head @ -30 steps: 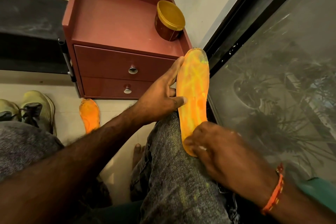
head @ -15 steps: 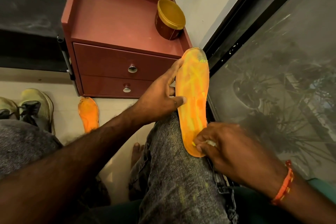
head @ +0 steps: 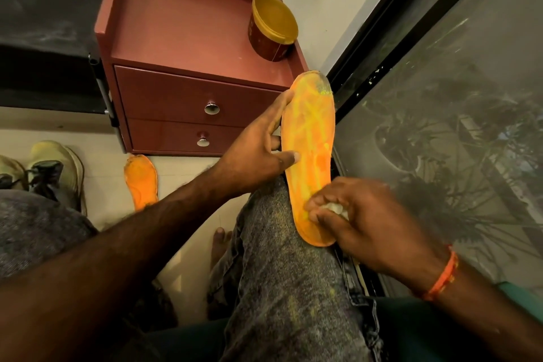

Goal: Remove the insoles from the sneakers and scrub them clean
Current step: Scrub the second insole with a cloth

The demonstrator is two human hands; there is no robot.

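Observation:
An orange insole (head: 310, 144) streaked with yellow lies lengthwise on my right knee, its toe end grey with dirt. My left hand (head: 258, 153) holds its left edge, thumb on top and fingers along the side. My right hand (head: 358, 220) pinches a small whitish wad (head: 335, 209) and presses it on the insole's heel part. A second orange insole (head: 141, 181) lies on the floor by the drawer unit. Two pale green sneakers (head: 55, 164) stand at the far left.
A reddish drawer unit (head: 182, 38) stands ahead with a brown jar with a yellow lid (head: 273, 28) on its top. A dark-framed glass pane (head: 440, 126) runs along the right. A dark ledge (head: 44, 38) sits at the left. My bare toes (head: 220, 236) show below.
My right hand has slid a little up and to the right along the insole's heel part, rubbing with the wad. The left hand keeps its hold.

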